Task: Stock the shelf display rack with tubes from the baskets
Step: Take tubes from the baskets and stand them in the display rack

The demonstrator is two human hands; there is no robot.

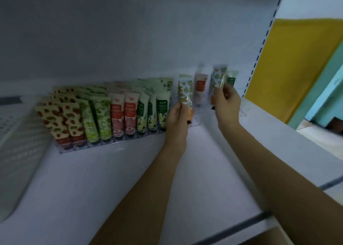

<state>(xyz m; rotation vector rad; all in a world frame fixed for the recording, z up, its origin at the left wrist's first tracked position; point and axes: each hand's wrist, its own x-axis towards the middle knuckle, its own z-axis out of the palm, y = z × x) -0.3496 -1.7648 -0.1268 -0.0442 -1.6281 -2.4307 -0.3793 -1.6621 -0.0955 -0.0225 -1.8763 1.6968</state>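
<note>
Where the white shelf [130, 180] carries the clear display rack [115, 144], left lanes stand packed cap-down, labels forward, right end sparse | left hand [177, 118] grips orange-print tube [185, 94] upright, black cap down, over a right-end lane, likely to match that facing | right hand [225, 101] pinches a matching second tube [218, 77], raised near the back.

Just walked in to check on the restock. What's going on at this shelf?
A person is stocking tubes into a clear display rack on a white shelf. The left hand grips the first patterned tube upright by the rack's right part. The right hand pinches the second patterned tube further right. The left rows look full. The right end holds only a few tubes, among them an orange-label tube and a green-label tube.
</note>
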